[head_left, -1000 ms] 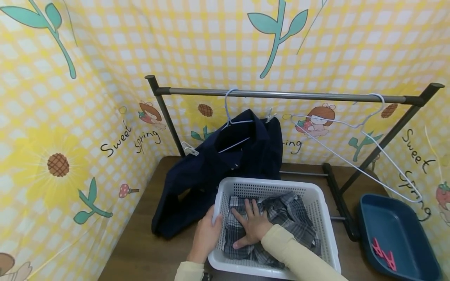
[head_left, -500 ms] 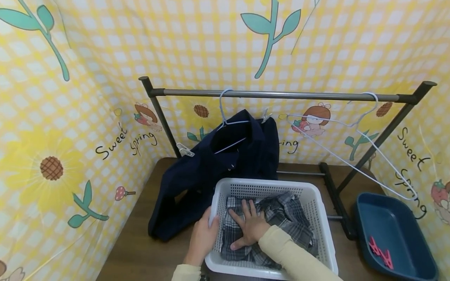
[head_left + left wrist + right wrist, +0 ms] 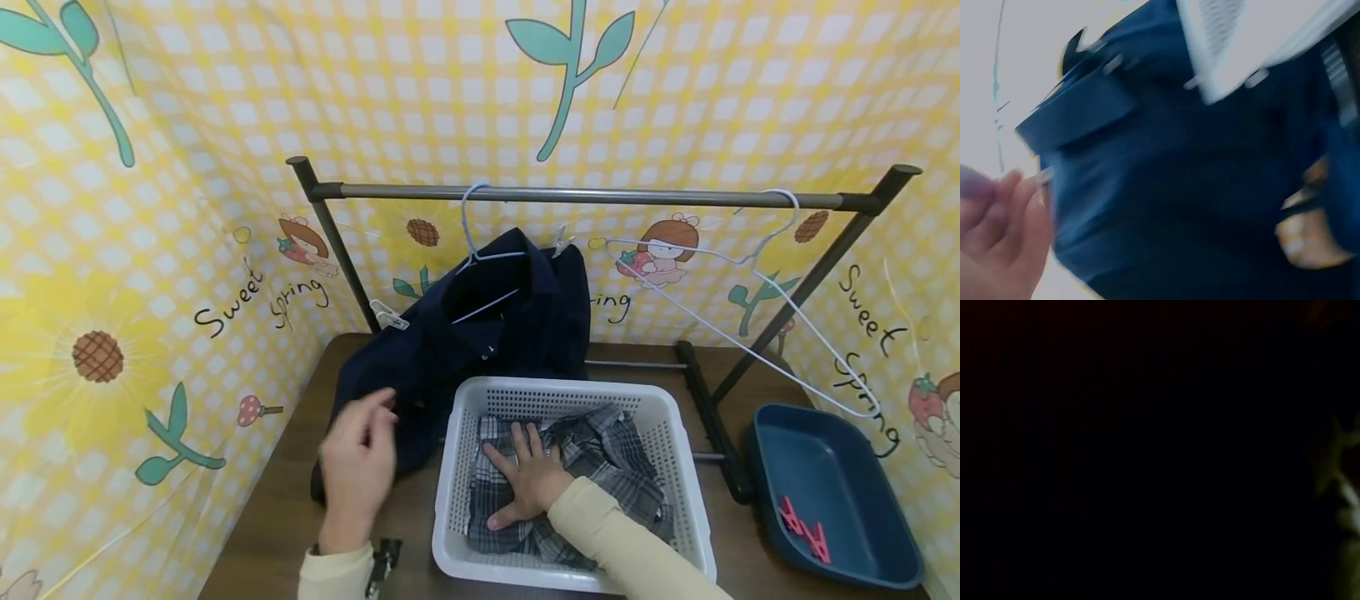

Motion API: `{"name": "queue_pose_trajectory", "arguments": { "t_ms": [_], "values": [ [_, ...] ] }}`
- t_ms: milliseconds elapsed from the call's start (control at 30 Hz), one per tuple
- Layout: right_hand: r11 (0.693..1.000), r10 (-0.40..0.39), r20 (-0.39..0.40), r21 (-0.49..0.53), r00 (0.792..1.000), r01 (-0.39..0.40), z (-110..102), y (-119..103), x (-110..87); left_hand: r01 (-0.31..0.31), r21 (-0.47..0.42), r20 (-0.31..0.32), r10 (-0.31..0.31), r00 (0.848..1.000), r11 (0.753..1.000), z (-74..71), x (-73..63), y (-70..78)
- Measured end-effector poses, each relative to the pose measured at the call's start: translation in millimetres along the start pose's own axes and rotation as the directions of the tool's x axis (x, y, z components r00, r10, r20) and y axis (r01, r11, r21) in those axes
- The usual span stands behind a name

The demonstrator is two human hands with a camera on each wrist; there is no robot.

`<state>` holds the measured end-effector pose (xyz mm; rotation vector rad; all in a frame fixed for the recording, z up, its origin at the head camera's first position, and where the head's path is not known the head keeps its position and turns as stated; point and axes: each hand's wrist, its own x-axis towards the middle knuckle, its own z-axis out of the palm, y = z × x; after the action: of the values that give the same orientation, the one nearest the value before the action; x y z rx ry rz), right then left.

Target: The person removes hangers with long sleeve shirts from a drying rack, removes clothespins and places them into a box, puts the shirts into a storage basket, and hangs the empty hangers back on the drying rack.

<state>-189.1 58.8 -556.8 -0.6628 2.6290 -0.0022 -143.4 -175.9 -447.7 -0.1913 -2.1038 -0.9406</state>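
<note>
My right hand (image 3: 528, 479) rests with spread fingers on a grey plaid garment (image 3: 611, 454) inside a white plastic basket (image 3: 446, 500). My left hand (image 3: 358, 454) is off the basket, in front of a navy collared garment (image 3: 487, 337) in the head view. Its fingers are loosely bent and blurred, and I see nothing held in them. The left wrist view shows the left hand (image 3: 1000, 231) beside the dark cloth (image 3: 1147, 169); whether they touch I cannot tell. Almost all of the right wrist view is black.
The navy garment is on a hanger (image 3: 467, 221) on a metal rack (image 3: 570, 195), with white clips (image 3: 388, 315) at its shoulders. A bare hanger (image 3: 757, 258) hangs on the right. A blue tub (image 3: 862, 483) holds pink clothespins (image 3: 806, 529).
My left hand has let go of the basket's left rim and moved up and left, over the navy garment. The right hand stays on the plaid garment. The head view has shifted slightly.
</note>
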Motion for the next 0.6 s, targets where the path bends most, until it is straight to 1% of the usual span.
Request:
{"name": "queue_pose_trajectory", "arguments": {
  "t_ms": [33,67,100,133,167,200,233,267,300,333,367,400,500,533,600],
  "values": [
    [1.0,0.001,0.002,0.002,1.0,-0.001,0,0,0.2,-0.043,0.002,-0.081,0.043,0.996,0.999,-6.5,10.3,0.3],
    [1.0,0.001,0.002,0.006,1.0,-0.001,0,0,0.1,-0.057,0.011,-0.122,0.058,0.991,0.998,-12.3,20.0,-0.1],
    [1.0,-0.002,-0.001,0.011,1.0,0.002,0,0,0.1,-0.045,0.026,-0.126,0.048,0.991,0.999,-17.7,28.9,-1.3],
    [1.0,-0.003,-0.008,0.017,1.0,0.003,1,0,0.0,-0.018,0.049,-0.091,0.023,0.996,0.999,-21.0,37.3,-3.3],
    [1.0,-0.005,-0.009,0.02,1.0,0.005,1,1,-0.6,0.013,0.077,-0.016,-0.012,1.0,0.997,-23.6,44.7,-6.0],
    [1.0,-0.008,-0.011,0.022,1.0,0.008,2,1,-0.3,0.032,0.106,0.079,-0.041,0.996,0.994,-25.1,51.0,-9.3],
    [1.0,-0.011,-0.011,0.022,1.0,0.011,3,2,-0.3,0.039,0.133,0.173,-0.062,0.983,0.99,-25.8,56.5,-12.2],
    [1.0,-0.013,-0.01,0.023,1.0,0.013,3,2,-0.4,0.04,0.158,0.256,-0.08,0.963,0.987,-25.5,60.8,-15.2],
    [1.0,-0.013,-0.01,0.023,1.0,0.013,4,1,-0.5,0.035,0.174,0.328,-0.091,0.94,0.984,-24.9,64.7,-17.1],
    [1.0,-0.011,-0.006,0.018,1.0,0.011,3,1,-0.8,0.034,0.19,0.385,-0.106,0.917,0.981,-24.3,68.4,-17.4],
    [1.0,-0.007,-0.003,0.012,1.0,0.007,2,0,-1.4,0.034,0.202,0.428,-0.12,0.896,0.979,-23.3,71.7,-17.1],
    [1.0,-0.004,-0.003,0.01,1.0,0.004,2,0,-1.2,0.03,0.213,0.449,-0.125,0.885,0.977,-21.9,75.0,-16.1],
    [1.0,0.002,0.0,0.004,1.0,-0.002,-1,-1,-2.0,0.037,0.255,0.477,-0.159,0.865,0.966,-18.6,84.6,-11.3],
    [1.0,0.002,0.001,0.003,1.0,-0.002,-2,-1,-2.5,0.035,0.262,0.482,-0.162,0.861,0.964,-17.6,87.6,-9.9],
    [1.0,-0.009,0.008,0.019,1.0,0.008,-5,1,-3.4,0.028,0.272,0.48,-0.161,0.862,0.962,-14.4,90.8,-9.7]
  ]
}}
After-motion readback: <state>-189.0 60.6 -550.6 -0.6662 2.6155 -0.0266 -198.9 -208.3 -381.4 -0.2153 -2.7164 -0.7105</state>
